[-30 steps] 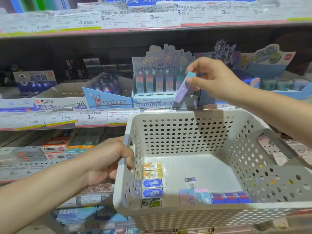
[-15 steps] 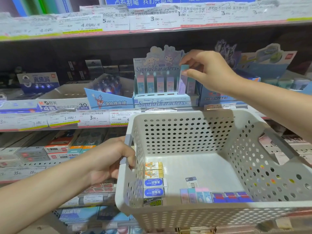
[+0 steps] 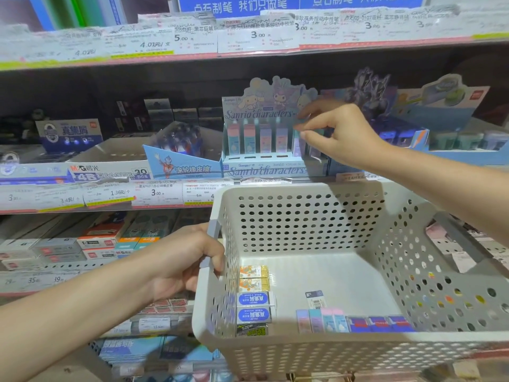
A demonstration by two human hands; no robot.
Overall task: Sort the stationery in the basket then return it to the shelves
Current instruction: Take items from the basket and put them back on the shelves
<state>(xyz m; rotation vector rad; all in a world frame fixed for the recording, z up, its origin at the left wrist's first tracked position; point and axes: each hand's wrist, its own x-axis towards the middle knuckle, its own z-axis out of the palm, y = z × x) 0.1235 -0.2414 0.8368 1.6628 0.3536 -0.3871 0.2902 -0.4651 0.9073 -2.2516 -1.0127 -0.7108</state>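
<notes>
Our right hand, right of centre in the frame, pinches the top of a slim boxed eraser between thumb and forefinger, standing upright in the display box on the middle shelf. The view there is blurry, so the eraser may already sit in its slot. It looks light, stiff and smooth-sided, best held by the top end. Our left hand, lower left, curls round the basket handle. Along the basket's near wall more erasers lie in rows.
</notes>
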